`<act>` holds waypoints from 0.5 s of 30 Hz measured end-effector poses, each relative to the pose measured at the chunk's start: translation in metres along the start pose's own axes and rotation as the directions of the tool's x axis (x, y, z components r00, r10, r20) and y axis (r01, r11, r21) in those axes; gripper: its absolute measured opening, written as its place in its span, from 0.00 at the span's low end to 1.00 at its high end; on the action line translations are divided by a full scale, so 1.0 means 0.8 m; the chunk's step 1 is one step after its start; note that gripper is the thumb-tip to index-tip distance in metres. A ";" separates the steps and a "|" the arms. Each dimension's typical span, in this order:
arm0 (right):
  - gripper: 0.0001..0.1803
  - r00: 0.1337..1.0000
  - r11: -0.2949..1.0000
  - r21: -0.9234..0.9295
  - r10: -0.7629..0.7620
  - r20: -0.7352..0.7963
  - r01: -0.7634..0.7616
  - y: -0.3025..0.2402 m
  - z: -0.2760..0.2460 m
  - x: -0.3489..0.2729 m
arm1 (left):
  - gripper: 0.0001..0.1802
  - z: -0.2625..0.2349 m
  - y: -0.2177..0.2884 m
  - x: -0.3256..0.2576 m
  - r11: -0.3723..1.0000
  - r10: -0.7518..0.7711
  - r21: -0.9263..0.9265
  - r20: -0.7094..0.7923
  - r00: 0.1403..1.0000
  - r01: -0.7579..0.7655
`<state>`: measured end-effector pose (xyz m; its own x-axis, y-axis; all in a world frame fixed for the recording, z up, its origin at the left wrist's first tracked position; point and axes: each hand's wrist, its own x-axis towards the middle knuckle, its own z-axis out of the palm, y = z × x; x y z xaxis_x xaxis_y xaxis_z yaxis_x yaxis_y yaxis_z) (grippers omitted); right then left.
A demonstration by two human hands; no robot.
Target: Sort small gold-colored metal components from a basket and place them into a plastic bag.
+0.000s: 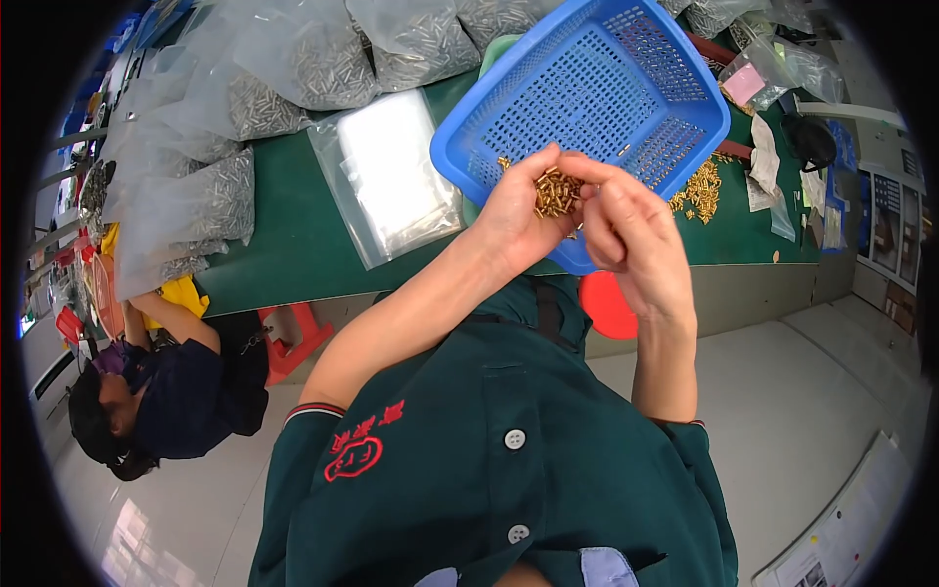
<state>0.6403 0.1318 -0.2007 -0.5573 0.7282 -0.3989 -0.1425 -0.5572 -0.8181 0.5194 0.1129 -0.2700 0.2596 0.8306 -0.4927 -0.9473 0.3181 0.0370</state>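
A heap of small brass pins or fasteners [556,194] lies in the cupped palm of my left hand [511,213]. Just to its right, my right hand [638,230] is closed, thumb and fingertips together against the heap's edge. What those fingertips hold, if anything, is too small to make out. Both hands are over the near edge of a blue perforated plastic basket [572,83], tilted on the table. A few brass pieces lie in the basket near its left corner and by my fingers.
Loose brass pieces [700,191] are spread on the green table [284,220] right of the basket. Clear plastic bags [391,176] lie flat to its left. Filled bags of silvery metal parts [313,64] line the back. A co-worker [176,382] sits at the left, near a red stool [293,342].
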 end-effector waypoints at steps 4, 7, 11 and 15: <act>0.12 0.981 0.806 0.563 -0.108 -0.163 0.182 -0.012 -0.035 0.001 | 0.13 -0.006 0.006 0.003 0.997 -0.041 -0.053 0.109 0.993 0.047; 0.11 0.919 0.843 0.528 0.124 -0.374 0.101 0.002 -0.033 0.011 | 0.13 -0.016 0.011 0.007 0.996 -0.029 -0.084 0.155 0.988 0.042; 0.13 0.985 0.860 0.504 0.144 -0.100 -0.075 0.014 -0.035 0.003 | 0.13 -0.020 0.009 0.007 0.999 -0.008 -0.047 0.133 0.991 0.014; 0.17 0.998 0.915 0.400 0.025 0.056 -0.046 0.008 -0.025 0.002 | 0.13 -0.015 0.003 0.006 1.000 0.003 -0.019 0.073 0.997 -0.002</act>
<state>0.6550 0.1373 -0.2146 -0.6059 0.6903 -0.3954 -0.4320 -0.7028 -0.5651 0.5166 0.1121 -0.2826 0.2698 0.8628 -0.4276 -0.9512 0.3079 0.0211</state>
